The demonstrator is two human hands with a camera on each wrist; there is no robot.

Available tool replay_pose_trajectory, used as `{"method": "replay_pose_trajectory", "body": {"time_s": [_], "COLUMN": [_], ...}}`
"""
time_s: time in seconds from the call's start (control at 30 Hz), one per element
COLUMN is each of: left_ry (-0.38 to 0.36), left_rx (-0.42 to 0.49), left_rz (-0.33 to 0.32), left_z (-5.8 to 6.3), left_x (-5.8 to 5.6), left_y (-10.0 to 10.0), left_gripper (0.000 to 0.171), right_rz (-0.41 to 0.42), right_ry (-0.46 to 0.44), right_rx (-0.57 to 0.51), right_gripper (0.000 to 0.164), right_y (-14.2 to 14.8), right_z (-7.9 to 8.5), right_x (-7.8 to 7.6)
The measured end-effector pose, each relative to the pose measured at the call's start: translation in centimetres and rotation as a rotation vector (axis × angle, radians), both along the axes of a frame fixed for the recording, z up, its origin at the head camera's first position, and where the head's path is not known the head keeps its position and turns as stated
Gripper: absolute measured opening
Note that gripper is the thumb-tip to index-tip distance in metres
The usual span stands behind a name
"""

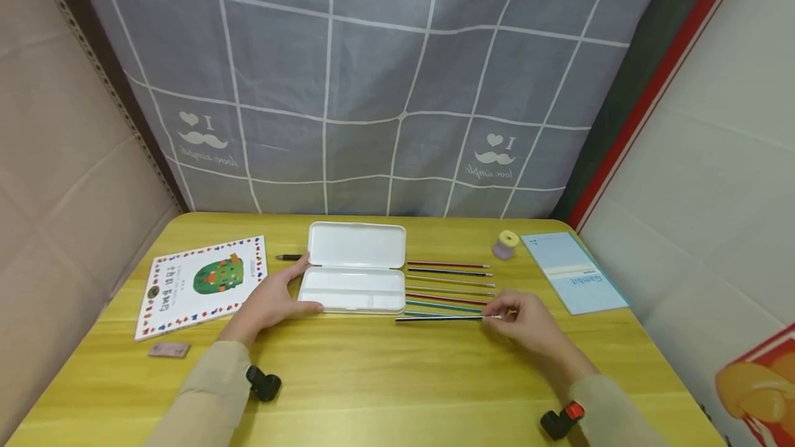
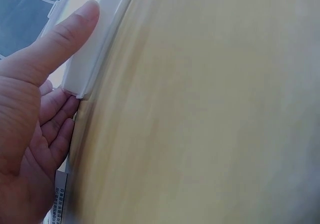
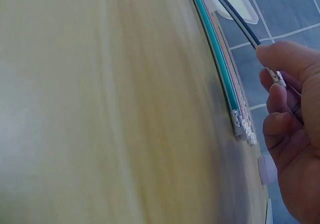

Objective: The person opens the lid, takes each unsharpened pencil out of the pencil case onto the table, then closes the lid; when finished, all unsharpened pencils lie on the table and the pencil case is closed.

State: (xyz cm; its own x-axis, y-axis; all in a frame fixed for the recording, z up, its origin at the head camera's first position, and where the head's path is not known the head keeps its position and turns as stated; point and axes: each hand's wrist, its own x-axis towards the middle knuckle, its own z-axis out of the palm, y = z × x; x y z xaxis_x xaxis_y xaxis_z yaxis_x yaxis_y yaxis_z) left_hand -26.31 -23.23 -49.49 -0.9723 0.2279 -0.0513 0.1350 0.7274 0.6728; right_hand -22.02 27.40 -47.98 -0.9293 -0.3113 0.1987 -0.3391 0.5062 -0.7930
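An open white pencil case (image 1: pixel 354 278), its lid folded back, lies in the middle of the table. My left hand (image 1: pixel 277 302) holds its left end, thumb over the front edge and fingers at the side. In the left wrist view the thumb lies over the white case (image 2: pixel 95 43), with the fingertips at its corner. My right hand (image 1: pixel 524 323) pinches a dark striped pencil (image 1: pixel 435 319) near its eraser end. In the right wrist view this pencil (image 3: pixel 235 16) is raised above the green pencils (image 3: pixel 220 58). Several more pencils (image 1: pixel 450 281) lie in a row right of the case.
A picture book (image 1: pixel 180 274) and a pinkish-grey bar (image 1: pixel 169 350) are on the left. Behind the left hand lies a black pen (image 1: pixel 288 257). To the right stand a small yellow-topped jar (image 1: pixel 506 245) and a light blue notebook (image 1: pixel 571 281). A grey curtain (image 1: pixel 373 88) hangs behind.
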Motion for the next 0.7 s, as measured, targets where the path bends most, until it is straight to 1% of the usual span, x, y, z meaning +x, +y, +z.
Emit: {"method": "replay_pose_trajectory", "body": {"time_s": [0.23, 0.47, 0.57, 0.7], "left_ry": [-0.005, -0.002, -0.001, 0.009], "left_rx": [-0.005, -0.007, -0.007, -0.007], "left_rz": [0.000, -0.002, -0.006, -0.007], "left_z": [-0.2, -0.3, -0.3, -0.2], "left_x": [0.0, -0.1, -0.1, -0.1], "left_y": [0.0, -0.1, -0.1, -0.1], "left_gripper": [0.121, 0.121, 0.121, 0.121], "right_rz": [0.044, 0.056, 0.055, 0.049], "right_ry": [0.062, 0.161, 0.170, 0.173], "right_rx": [-0.006, 0.137, 0.179, 0.216], "right_gripper": [0.009, 0.020, 0.023, 0.023], "right_y": [0.8, 1.0, 0.8, 0.7], "right_z": [-1.1, -1.8, -1.9, -1.6], "right_x": [0.4, 0.7, 0.9, 0.9]}}
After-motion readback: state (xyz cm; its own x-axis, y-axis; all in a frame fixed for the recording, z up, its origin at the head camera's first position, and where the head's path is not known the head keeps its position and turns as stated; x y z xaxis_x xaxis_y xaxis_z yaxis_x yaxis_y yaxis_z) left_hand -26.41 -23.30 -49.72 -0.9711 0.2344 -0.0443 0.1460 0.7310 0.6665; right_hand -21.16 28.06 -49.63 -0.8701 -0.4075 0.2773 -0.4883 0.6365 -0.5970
